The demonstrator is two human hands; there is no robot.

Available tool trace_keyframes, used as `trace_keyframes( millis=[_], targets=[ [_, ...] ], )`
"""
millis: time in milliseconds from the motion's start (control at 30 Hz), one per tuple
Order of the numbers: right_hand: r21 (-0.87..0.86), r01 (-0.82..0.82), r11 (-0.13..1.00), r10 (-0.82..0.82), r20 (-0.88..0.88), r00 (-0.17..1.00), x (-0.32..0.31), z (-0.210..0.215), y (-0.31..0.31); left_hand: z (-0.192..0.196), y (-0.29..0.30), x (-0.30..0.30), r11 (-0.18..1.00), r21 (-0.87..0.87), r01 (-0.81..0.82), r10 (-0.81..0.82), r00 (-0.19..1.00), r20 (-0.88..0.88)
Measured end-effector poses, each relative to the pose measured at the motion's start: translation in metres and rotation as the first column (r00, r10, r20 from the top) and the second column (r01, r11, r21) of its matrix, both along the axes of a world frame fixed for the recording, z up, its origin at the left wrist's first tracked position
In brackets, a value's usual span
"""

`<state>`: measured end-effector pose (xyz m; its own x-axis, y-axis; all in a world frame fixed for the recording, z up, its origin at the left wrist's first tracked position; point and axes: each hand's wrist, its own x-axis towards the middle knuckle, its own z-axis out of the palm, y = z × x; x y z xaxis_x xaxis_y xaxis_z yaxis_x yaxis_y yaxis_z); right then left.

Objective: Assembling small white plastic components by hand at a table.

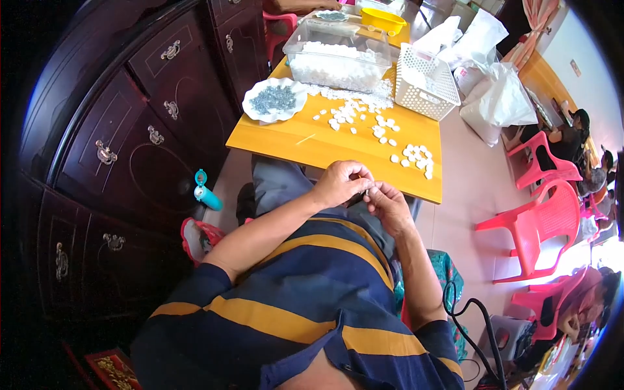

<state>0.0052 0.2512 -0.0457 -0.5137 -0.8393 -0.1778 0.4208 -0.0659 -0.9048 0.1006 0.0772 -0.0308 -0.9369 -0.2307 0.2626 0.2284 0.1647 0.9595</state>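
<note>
My left hand and my right hand meet above my lap, just in front of the table's near edge. Both are closed, with thumbs and fingers pinched together at the tips. A tiny pale piece shows between them, too small to name. On the wooden table beyond lie several small white rounded pieces, loosely scattered. To their left, a white scalloped plate holds a heap of small grey-blue bits. A thin light stick lies near the table's front.
Behind the loose pieces stand a clear plastic bin full of white pieces and a white perforated basket. White sacks rest on the floor at right, near pink chairs and other people. Dark cabinets line the left, beside a teal bottle.
</note>
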Motion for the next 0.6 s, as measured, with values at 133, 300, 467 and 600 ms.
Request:
trace_keyframes(
  millis=[133,300,467,600],
  targets=[
    [0.038,0.005,0.999,-0.005,0.005,1.0,-0.006,0.002,0.002,-0.007,-0.004,-0.001,0.998,0.058,0.038,-0.042,0.996,0.076],
    [0.023,-0.046,0.999,0.045,0.038,0.998,-0.013,-0.002,0.006,-0.005,0.002,0.001,0.999,0.024,0.032,-0.033,0.999,0.035],
    [0.015,0.045,0.999,-0.046,0.076,0.996,-0.007,-0.004,-0.001,0.0,0.006,0.004,0.997,0.034,-0.068,0.067,0.998,0.015],
    [0.026,0.036,0.999,-0.036,0.006,0.999,-0.007,-0.01,-0.002,-0.005,0.004,0.005,0.977,-0.187,-0.098,0.087,0.994,-0.067]
  ],
)
